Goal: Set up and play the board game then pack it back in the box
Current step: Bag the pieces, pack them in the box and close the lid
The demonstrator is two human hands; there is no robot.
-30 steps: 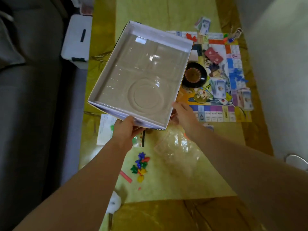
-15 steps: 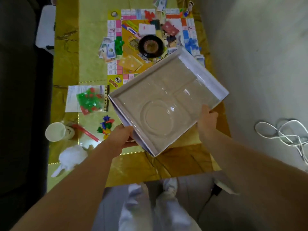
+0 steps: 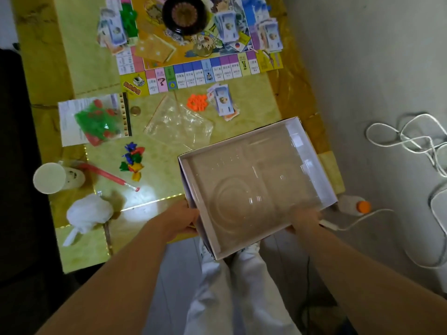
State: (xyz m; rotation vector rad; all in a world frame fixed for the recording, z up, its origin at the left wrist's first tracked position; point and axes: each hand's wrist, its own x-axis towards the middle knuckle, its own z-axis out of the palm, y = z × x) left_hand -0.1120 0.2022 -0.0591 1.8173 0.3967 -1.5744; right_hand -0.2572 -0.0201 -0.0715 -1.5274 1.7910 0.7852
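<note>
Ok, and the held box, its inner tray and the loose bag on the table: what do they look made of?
The box looks like matte white cardboard: flat, thin folded walls. Its inner tray seems thin clear moulded plastic, glossy, with glare streaks and a pressed round recess. The bag looks like soft clear plastic film, crinkled and shiny.
</note>
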